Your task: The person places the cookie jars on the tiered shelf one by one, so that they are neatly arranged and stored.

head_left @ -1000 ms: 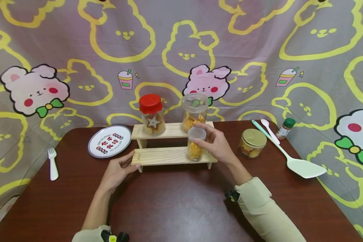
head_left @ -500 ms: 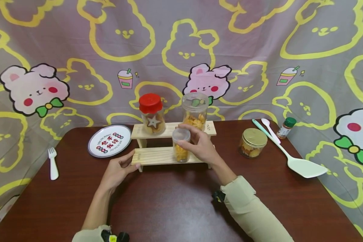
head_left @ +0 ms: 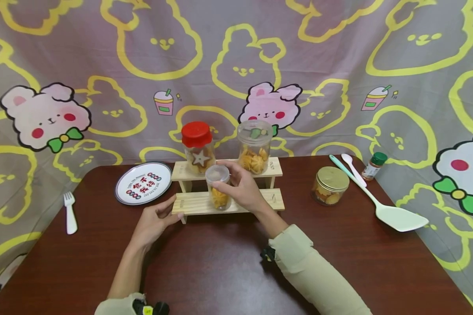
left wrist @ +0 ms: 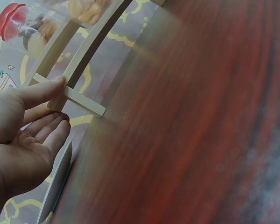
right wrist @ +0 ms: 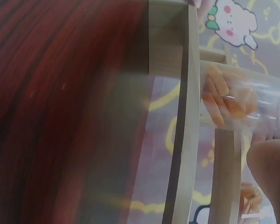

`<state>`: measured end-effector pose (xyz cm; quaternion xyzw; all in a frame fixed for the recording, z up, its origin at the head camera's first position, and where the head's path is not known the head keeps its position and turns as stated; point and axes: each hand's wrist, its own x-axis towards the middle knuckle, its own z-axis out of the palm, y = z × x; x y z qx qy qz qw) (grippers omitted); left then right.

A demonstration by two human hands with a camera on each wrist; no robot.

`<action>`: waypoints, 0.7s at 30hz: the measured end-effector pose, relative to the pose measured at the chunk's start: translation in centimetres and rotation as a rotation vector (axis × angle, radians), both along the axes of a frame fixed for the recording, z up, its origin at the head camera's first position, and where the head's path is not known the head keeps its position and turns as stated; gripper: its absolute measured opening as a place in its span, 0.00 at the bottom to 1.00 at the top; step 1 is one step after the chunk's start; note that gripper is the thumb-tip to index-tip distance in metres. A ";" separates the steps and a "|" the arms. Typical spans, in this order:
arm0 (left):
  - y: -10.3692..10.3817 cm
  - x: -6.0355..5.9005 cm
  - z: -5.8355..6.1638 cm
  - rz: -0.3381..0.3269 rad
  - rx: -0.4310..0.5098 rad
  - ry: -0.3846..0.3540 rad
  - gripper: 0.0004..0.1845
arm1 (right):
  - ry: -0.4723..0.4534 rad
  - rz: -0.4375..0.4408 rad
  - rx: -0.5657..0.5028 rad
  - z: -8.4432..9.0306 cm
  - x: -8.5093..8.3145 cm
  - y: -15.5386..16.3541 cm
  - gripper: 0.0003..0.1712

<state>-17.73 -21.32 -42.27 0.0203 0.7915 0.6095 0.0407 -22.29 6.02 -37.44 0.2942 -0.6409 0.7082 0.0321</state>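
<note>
1. Four jars in all: small clear jar [head_left: 218, 187] on the lower step of the wooden stand [head_left: 256, 201], red-lidded jar [head_left: 197, 148] and tall clear jar [head_left: 254, 146] on the upper step, gold-lidded jar [head_left: 330, 186] on the table [head_left: 228, 262].
2. One plate [head_left: 143, 183], fork [head_left: 68, 213], spatula [head_left: 382, 203], spoon [head_left: 351, 168], spice bottle [head_left: 374, 165].
3. Right hand [head_left: 240, 190]: grip curled around the small clear jar.
4. Left hand [head_left: 154, 223]: thumb pressed to the stand's left end, fingers loose; seen clearly only from the left wrist.

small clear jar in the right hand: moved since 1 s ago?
Yes. The small clear jar, held by the right hand, slid left along the wooden rack's lower shelf, from below the tall clear jar toward the red-lidded jar.
</note>
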 end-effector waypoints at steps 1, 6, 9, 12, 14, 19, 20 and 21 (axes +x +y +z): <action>0.0 0.0 0.0 0.000 0.001 -0.001 0.37 | 0.003 0.002 0.004 0.0 0.0 -0.3 0.30; 0.0 -0.1 -0.1 -0.001 -0.004 -0.008 0.37 | -0.004 0.024 0.013 -0.1 -0.4 -1.5 0.29; 0.0 -0.1 -0.1 -0.001 -0.009 -0.010 0.37 | -0.013 0.027 0.013 -0.1 -0.5 -2.3 0.30; 0.0 0.0 0.0 0.003 -0.007 -0.010 0.37 | -0.015 0.016 0.020 -0.1 -0.5 -3.0 0.30; 0.0 0.0 0.0 0.005 -0.006 -0.010 0.37 | -0.010 0.002 0.027 0.0 -0.5 -3.4 0.30; 0.0 0.0 0.0 -0.006 -0.003 -0.009 0.37 | 0.007 -0.047 0.061 0.1 -0.4 -4.1 0.30; 0.0 0.0 0.0 -0.008 -0.002 -0.010 0.37 | 0.008 -0.054 0.067 0.1 -0.3 -4.1 0.30; 0.0 0.0 0.0 -0.009 -0.002 -0.011 0.37 | 0.008 -0.061 0.070 0.1 -0.3 -4.2 0.30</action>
